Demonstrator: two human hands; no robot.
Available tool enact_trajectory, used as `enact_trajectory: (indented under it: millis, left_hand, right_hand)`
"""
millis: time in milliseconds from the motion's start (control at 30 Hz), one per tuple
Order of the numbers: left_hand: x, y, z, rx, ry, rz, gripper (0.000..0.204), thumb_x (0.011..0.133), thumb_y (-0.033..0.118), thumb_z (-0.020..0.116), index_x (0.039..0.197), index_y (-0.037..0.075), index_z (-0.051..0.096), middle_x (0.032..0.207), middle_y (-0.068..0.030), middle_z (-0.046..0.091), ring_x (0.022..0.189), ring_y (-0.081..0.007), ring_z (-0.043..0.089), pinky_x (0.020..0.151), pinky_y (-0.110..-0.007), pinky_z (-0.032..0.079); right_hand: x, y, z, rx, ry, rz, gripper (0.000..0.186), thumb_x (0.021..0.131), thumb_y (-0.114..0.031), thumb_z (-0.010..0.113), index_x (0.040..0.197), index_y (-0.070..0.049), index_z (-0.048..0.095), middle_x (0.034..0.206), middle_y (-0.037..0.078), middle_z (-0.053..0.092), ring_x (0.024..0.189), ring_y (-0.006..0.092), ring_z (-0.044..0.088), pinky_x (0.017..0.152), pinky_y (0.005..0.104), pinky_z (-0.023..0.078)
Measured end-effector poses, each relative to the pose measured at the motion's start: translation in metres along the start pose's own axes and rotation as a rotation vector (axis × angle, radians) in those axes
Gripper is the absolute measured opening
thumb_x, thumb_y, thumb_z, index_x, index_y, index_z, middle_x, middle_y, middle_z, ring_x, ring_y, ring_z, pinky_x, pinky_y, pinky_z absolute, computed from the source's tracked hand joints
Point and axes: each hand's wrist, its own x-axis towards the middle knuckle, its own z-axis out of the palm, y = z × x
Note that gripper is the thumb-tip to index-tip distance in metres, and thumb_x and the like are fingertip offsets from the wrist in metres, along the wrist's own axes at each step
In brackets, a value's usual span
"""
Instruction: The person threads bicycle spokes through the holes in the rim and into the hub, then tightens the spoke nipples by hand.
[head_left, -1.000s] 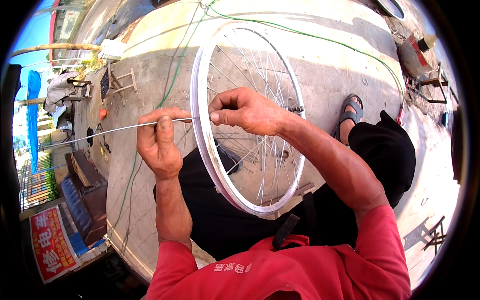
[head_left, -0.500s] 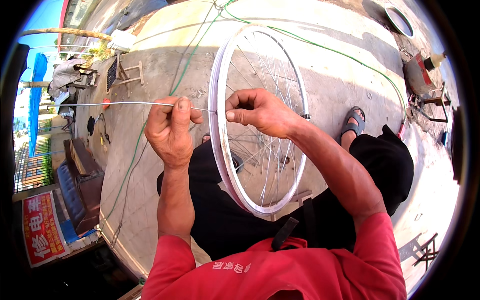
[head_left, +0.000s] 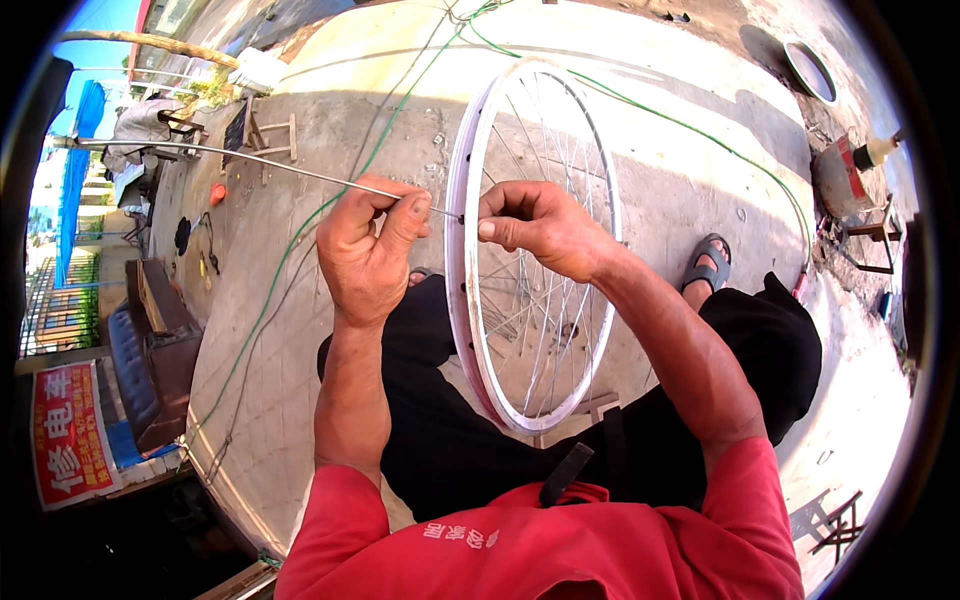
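Observation:
A silver bicycle wheel (head_left: 476, 330) with thin spokes stands upright between my knees, its rim facing left. My left hand (head_left: 366, 252) is closed on a long thin metal rod (head_left: 270, 161), which runs out to the left and looks thicker at that far end. The rod's tip meets the outer face of the rim at about a spoke hole. Across the rim, my right hand (head_left: 552, 232) has thumb and forefinger pinched together close to its inner edge. What those fingers hold is too small and hidden to make out.
Green cable (head_left: 700, 139) crosses the concrete ground beyond the wheel. A brown seat with a blue cushion (head_left: 132, 360) and a red sign (head_left: 72, 430) are at left. On the right are a bucket (head_left: 838, 180), a metal stand (head_left: 880, 232) and a round basin (head_left: 810, 72).
The wheel and both hands have shifted slightly right in the picture. My left hand has turned a little, and the rod now slopes down more steeply toward the rim.

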Motion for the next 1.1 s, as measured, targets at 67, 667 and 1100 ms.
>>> enact_trajectory:
  millis: [67,667,1100]
  left_hand:
    - [0.0,-0.005,-0.001,0.04,0.018,0.036,0.009,0.099,0.006,0.07,0.099,-0.002,0.067,0.087,-0.0062,0.065,0.071,-0.0116,0.062,0.067,-0.026,0.052]
    - [0.001,-0.011,0.002,-0.078,0.087,0.039,0.01,0.102,0.009,0.066,0.098,0.001,0.065,0.087,-0.0066,0.065,0.067,-0.0108,0.058,0.067,-0.025,0.049]
    - [0.0,-0.011,0.042,-0.232,0.216,-0.027,0.019,0.105,0.02,0.064,0.106,0.002,0.063,0.094,-0.0072,0.071,0.085,-0.0099,0.064,0.078,-0.026,0.051]
  right_hand:
    - [0.001,0.0,-0.001,0.012,0.001,0.003,0.019,0.097,-0.018,0.074,0.105,-0.001,0.072,0.092,0.001,0.068,0.085,0.01,0.059,0.079,0.0282,0.049]
    - [0.0,0.0,0.001,-0.007,0.001,0.02,0.021,0.097,-0.021,0.075,0.105,-0.002,0.072,0.09,0.0,0.068,0.083,0.0093,0.058,0.078,0.0282,0.048]
    - [0.003,0.003,0.008,0.041,-0.041,-0.002,0.015,0.097,-0.015,0.072,0.103,-0.001,0.072,0.089,0.0,0.067,0.084,0.0083,0.057,0.078,0.0272,0.047]
